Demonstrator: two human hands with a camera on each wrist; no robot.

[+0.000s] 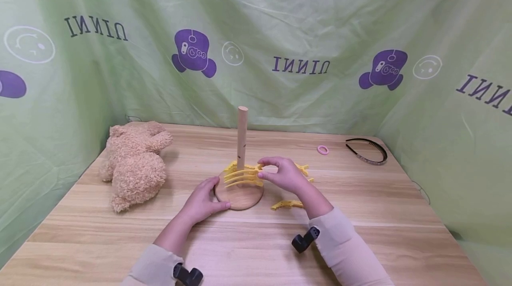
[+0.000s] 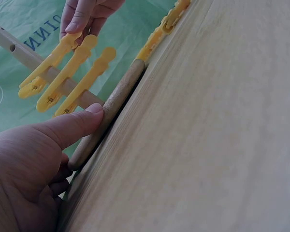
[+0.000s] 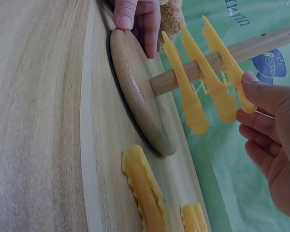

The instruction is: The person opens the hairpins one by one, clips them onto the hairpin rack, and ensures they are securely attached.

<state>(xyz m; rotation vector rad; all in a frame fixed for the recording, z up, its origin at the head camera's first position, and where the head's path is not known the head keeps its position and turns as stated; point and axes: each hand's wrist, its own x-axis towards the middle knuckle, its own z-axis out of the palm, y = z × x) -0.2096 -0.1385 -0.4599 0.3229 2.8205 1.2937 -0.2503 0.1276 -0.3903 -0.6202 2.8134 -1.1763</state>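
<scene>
A wooden stand has a round base (image 1: 242, 199) and an upright post (image 1: 242, 133). My left hand (image 1: 202, 204) grips the base's left rim, its thumb along the edge in the left wrist view. Three yellow alligator hair clips sit across the post, one above another. Between the thumb and fingers of my right hand (image 1: 284, 177) is the wide end of the top hair clip (image 3: 224, 53), whose jaws lie around the post. The middle clip (image 3: 208, 79) and the lowest clip (image 3: 181, 79) are just below, untouched by either hand.
One loose yellow clip (image 1: 286, 204) lies right of the base, with others (image 1: 302, 169) partly hidden behind my right hand. A plush bear (image 1: 138, 166) lies at left. At back right are a pink hair tie (image 1: 322, 149) and a black headband (image 1: 372, 160).
</scene>
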